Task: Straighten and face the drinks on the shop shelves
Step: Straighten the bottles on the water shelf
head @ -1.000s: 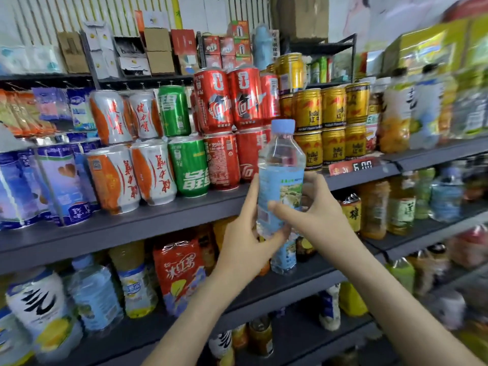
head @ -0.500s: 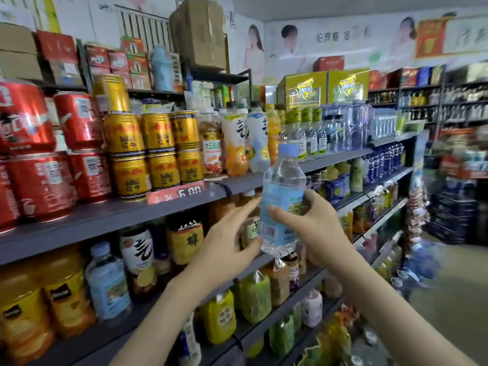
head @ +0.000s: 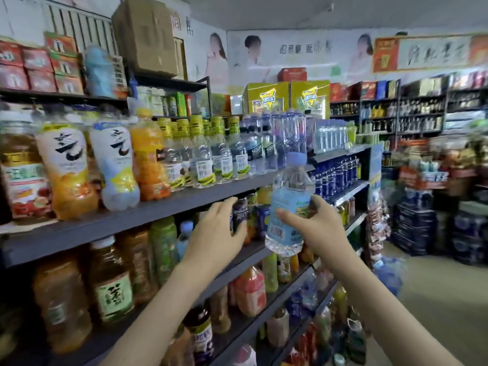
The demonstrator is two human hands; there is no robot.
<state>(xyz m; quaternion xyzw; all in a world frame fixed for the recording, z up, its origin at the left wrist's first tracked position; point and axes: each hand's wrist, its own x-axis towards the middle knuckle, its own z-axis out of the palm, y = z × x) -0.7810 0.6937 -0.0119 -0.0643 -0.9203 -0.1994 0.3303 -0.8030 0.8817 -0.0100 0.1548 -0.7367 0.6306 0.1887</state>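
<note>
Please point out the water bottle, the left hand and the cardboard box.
water bottle (head: 288,198): head view, on its blue label.
left hand (head: 212,233): head view, on the back of the hand.
cardboard box (head: 145,35): head view, on its front face.

the grey upper shelf (head: 148,210) carried, from near left to far right, two white-labelled juice bottles (head: 67,165), an orange drink bottle (head: 148,159) and a row of yellow-capped clear bottles (head: 203,162). on the lower shelf (head: 233,264) stood amber tea bottles (head: 111,283) beside a green bottle (head: 163,249).
</note>
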